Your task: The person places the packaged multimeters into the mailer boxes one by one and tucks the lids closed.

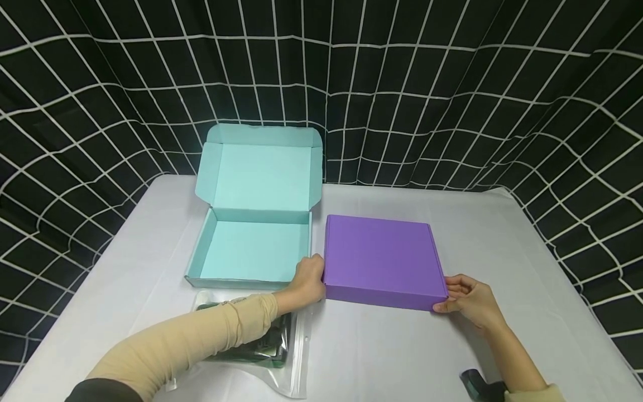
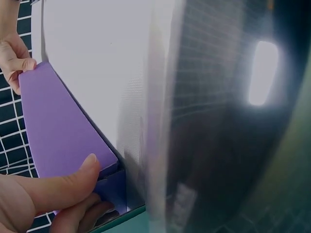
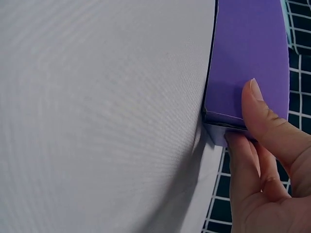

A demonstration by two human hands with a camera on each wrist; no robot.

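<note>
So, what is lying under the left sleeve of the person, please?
A clear plastic bag with something dark, partly green inside. The beige sleeve covers part of both, so I cannot tell what the contents are.

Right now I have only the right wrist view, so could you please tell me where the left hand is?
Observer: The left hand grips the purple box at its near left corner.

Operator: Thank you. Is anything standing to the left of that box?

Observer: Yes, a teal box sits there with its lid raised.

Operator: And does anything lie on the near side of the teal one, please?

Observer: Yes, a clear plastic bag with something dark inside; the left sleeve hides part of it in the head view, so I cannot tell what the contents are.
</note>
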